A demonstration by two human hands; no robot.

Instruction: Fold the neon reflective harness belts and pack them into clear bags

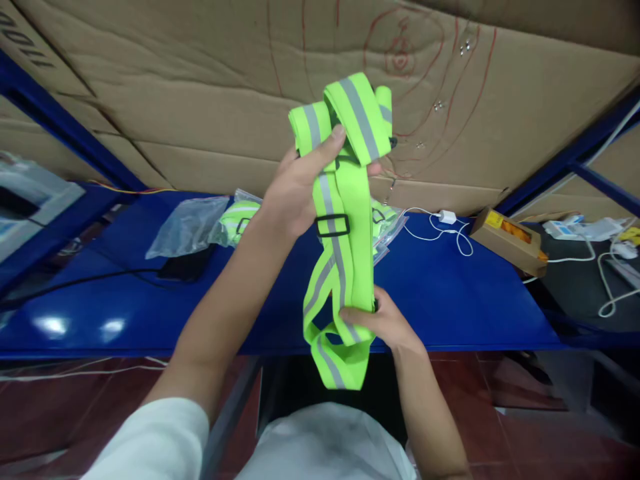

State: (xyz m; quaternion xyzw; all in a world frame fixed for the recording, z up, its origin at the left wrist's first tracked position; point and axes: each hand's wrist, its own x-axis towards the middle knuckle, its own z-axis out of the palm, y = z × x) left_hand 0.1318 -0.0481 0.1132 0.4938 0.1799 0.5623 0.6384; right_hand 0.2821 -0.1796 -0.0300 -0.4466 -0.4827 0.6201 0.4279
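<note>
A neon-yellow reflective vest [357, 240] made of elastic straps with grey stripes hangs bunched between my two hands, above the blue table. My left hand [310, 177] grips its upper folds, thumb across the front and fingers mostly hidden behind. Lower down, my right hand [383, 317] is closed on the gathered straps at their right side, thumb over the front. A black slide buckle [333, 225] shows on the strap between the hands. Below my right hand a loop of strap dangles past the table's front edge.
On the blue table [440, 293] lie a clear plastic bag [187, 223], bagged neon straps [237, 220], a black phone-like object [185, 265] and a white charger with cable [447, 217]. A cardboard box [510, 240] stands at right. Cardboard sheeting [215, 87] rises behind.
</note>
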